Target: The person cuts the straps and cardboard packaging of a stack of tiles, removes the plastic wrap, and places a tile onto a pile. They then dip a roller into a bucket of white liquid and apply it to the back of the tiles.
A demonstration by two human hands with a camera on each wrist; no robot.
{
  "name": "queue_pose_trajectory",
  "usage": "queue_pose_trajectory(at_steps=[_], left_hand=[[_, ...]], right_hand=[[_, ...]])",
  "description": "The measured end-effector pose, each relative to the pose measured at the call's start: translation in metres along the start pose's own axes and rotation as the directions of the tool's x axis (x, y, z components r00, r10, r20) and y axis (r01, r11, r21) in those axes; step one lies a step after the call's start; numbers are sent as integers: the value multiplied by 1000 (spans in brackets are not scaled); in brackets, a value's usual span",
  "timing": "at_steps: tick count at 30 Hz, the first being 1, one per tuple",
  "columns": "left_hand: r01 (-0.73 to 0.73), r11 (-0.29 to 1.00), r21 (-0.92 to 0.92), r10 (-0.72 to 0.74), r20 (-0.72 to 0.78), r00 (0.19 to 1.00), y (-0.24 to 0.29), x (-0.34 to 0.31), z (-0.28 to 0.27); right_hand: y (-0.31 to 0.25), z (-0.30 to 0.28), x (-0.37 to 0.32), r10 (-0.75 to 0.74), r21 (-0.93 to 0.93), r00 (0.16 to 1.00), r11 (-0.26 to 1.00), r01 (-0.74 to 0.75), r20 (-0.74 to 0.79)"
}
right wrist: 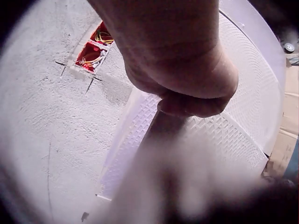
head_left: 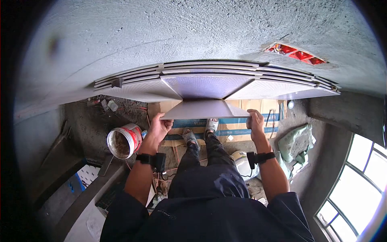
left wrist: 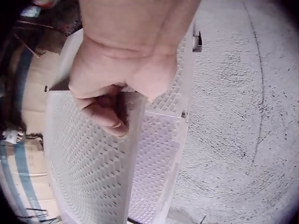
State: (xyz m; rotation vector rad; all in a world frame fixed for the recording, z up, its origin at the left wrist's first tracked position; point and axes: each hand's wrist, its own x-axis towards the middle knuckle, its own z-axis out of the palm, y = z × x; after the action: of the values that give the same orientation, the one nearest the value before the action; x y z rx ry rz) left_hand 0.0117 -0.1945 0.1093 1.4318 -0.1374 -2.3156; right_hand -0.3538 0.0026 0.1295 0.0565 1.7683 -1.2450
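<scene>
Firmly curled, left hand (head_left: pixel 159 128) and right hand (head_left: pixel 255 122) grip front tile (head_left: pixel 203 109) before stack (head_left: pixel 209 76) against wall (head_left: pixel 161 32).

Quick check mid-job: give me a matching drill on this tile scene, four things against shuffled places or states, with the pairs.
1 front tile
2 bucket
3 wall box
4 cardboard

A red, recessed in the wall
B flat under the person's feet
C gripped by left hand and right hand
D on the floor, to the person's left

Pairs: 1-C, 2-D, 3-A, 4-B
</scene>
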Motion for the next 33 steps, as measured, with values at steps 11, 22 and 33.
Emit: queue_pose_trajectory(at_steps=[11, 22, 33], left_hand=[[-327, 929, 174, 313, 105, 944, 4, 7, 43], [-280, 549, 788, 538, -76, 839, 36, 22, 77], [-327, 534, 779, 614, -92, 784, 45, 48, 81]], right_hand=[[-9, 22, 40, -168, -20, 980, 986, 167, -103], [-36, 35, 74, -330, -282, 923, 921, 269, -197], [-28, 33, 115, -456, -518, 864, 803, 297, -212]])
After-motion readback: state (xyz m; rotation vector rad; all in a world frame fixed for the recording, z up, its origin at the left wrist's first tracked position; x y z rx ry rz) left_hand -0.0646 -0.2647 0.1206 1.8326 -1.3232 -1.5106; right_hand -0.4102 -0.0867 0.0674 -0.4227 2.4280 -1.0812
